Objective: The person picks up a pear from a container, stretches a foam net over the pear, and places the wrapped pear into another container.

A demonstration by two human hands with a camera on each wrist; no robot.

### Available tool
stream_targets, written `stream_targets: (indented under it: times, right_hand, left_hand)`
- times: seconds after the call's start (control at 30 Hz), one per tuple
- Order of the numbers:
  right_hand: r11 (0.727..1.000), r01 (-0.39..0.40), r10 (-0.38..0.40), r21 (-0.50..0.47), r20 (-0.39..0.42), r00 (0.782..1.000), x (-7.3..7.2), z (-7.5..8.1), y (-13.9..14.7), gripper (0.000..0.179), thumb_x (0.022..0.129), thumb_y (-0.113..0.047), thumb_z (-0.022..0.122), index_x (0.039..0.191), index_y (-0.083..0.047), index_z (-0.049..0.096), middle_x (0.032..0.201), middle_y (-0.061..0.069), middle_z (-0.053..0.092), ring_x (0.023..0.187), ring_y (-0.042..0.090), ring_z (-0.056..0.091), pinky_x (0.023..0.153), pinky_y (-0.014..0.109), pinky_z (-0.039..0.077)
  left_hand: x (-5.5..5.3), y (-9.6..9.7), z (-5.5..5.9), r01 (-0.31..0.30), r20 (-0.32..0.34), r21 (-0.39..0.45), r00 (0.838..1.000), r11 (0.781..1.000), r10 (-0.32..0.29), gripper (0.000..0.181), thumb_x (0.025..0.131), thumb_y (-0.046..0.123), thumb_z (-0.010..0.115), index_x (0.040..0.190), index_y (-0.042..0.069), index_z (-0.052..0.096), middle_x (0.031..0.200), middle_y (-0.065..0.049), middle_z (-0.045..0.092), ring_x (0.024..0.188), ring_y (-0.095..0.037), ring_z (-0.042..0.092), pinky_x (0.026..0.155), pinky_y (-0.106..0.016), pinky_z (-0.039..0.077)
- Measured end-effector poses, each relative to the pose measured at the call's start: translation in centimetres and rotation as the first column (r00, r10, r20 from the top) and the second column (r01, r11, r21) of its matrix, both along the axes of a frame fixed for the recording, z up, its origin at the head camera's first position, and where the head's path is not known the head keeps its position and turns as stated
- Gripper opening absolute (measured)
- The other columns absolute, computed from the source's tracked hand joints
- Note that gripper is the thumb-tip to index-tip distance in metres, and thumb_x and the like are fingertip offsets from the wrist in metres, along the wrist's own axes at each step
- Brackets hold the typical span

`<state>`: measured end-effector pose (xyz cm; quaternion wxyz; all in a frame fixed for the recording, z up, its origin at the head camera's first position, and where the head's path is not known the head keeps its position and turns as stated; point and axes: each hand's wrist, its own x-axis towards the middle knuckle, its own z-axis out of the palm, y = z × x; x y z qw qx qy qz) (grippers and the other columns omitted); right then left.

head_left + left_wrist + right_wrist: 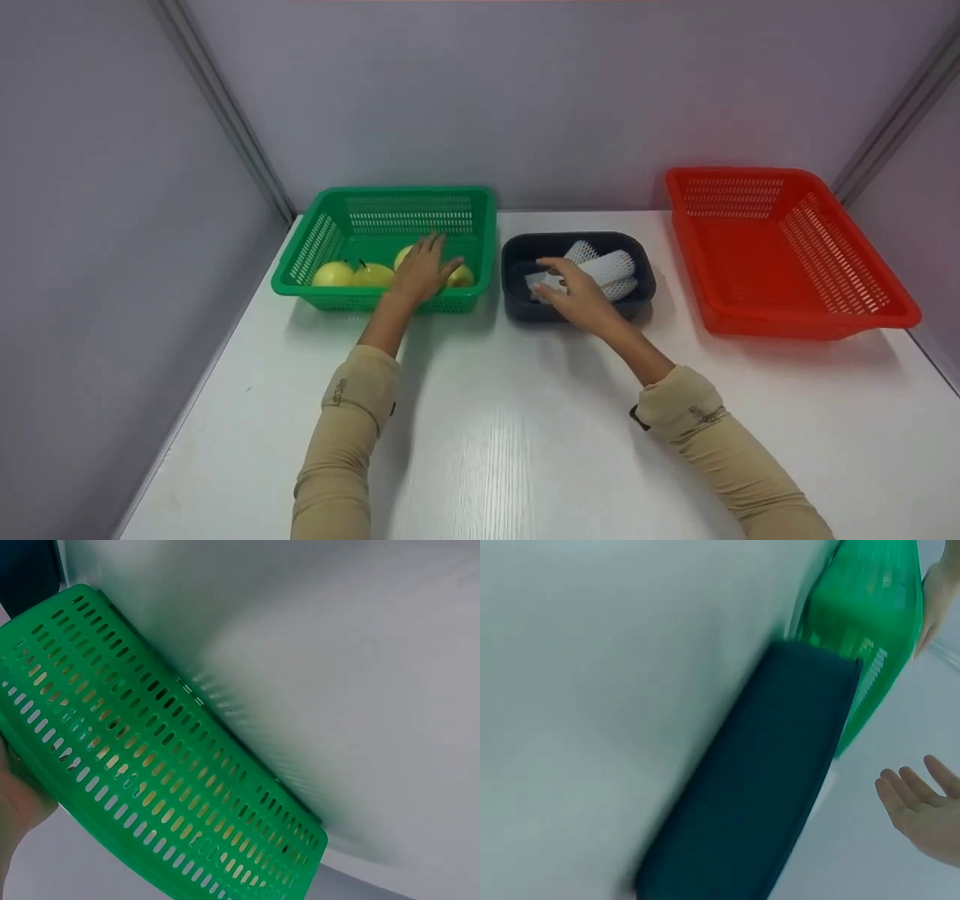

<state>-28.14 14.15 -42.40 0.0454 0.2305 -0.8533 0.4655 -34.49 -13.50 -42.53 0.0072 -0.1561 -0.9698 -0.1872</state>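
Running under everything, the white table [480, 420] bears three containers in a row. Largest is the red basket [810, 321] on the right, showing just its own floor and walls, with no fruit or netting inside. The green basket [345, 301] at the left holds all the fruit in view, and the dark bin [540, 311] sits between the two. Both hands are apart from each other: the left hand [421, 271] reaches into the green basket with fingers extended, though whether it touches a fruit I cannot tell from this angle; the right hand [581, 296] hangs over the bin, thumb and fingers parted, grasping nothing. White foam nets [606, 268] lie loose in the bin. Smallest are the yellow fruits [332, 274], at least four, every visible one unwrapped. By that evidence, the work looks barely begun: none handled through, all left.
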Motion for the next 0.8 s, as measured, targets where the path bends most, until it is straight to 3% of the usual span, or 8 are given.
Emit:
stream_targets:
  times: [0.17,0.23,0.37,0.43,0.57,0.8]
  right_hand:
    - [0.99,0.055,-0.033,-0.134,0.159,0.987,-0.5,-0.7,-3.1,0.039,0.093,-0.02,0.056,0.125,0.0,0.05,0.125,0.017,0.051,0.107,0.029,0.053,0.089,0.037,0.043]
    - [0.983,0.07,-0.026,-0.172,0.249,0.968,-0.7,-0.9,-4.4,0.042,0.093,-0.022,0.055,0.127,0.001,0.048,0.126,0.016,0.05,0.107,0.027,0.052,0.087,0.035,0.044]
    - [0.958,0.081,0.039,-0.273,0.409,0.911,-1.0,-1.6,-6.6,0.047,0.095,-0.022,0.052,0.132,0.005,0.04,0.129,0.019,0.046,0.11,0.029,0.051,0.089,0.036,0.044]
    - [0.941,0.083,0.073,-0.329,0.435,0.897,-1.1,-1.9,-7.3,0.047,0.096,-0.021,0.05,0.131,0.007,0.039,0.127,0.022,0.046,0.112,0.033,0.049,0.091,0.039,0.042]
    - [0.912,0.104,0.092,-0.397,0.445,0.891,-1.1,-2.0,-8.6,0.043,0.096,-0.016,0.05,0.129,0.011,0.04,0.123,0.025,0.048,0.112,0.038,0.049,0.091,0.042,0.041]
    - [0.873,0.191,0.048,-0.448,0.47,0.882,-2.0,-3.5,-9.8,0.041,0.094,-0.011,0.054,0.128,0.009,0.042,0.126,0.023,0.047,0.112,0.031,0.05,0.091,0.039,0.042]
  left_hand:
    - [-0.1,0.0,0.2,0.024,0.022,0.01,0.999,1.0,-0.025,0.065,0.097,0.045,0.036,0.141,-0.003,0.027,0.144,-0.021,0.026,0.131,-0.033,0.024,0.104,-0.043,0.022]
    - [-0.2,0.0,0.2,0.025,0.05,0.024,0.998,0.999,-0.026,0.064,0.097,0.044,0.038,0.141,-0.002,0.028,0.143,-0.02,0.028,0.13,-0.032,0.027,0.103,-0.043,0.025]
    - [-0.2,0.1,0.2,0.014,0.111,0.059,0.994,0.998,-0.021,0.061,0.097,0.041,0.042,0.14,0.0,0.031,0.142,-0.019,0.031,0.127,-0.031,0.032,0.101,-0.042,0.029]
    - [-0.1,0.2,0.2,0.011,0.132,0.066,0.991,0.998,-0.02,0.059,0.097,0.04,0.042,0.14,0.001,0.033,0.141,-0.018,0.033,0.126,-0.03,0.034,0.101,-0.042,0.03]
    - [0.0,0.3,0.3,0.011,0.151,0.068,0.988,0.998,-0.021,0.057,0.097,0.041,0.042,0.139,0.002,0.036,0.14,-0.016,0.036,0.126,-0.03,0.035,0.101,-0.042,0.03]
    - [0.0,0.4,0.4,0.012,0.177,0.043,0.984,0.999,-0.019,0.056,0.096,0.04,0.044,0.136,0.002,0.041,0.136,-0.015,0.042,0.123,-0.029,0.039,0.099,-0.042,0.031]
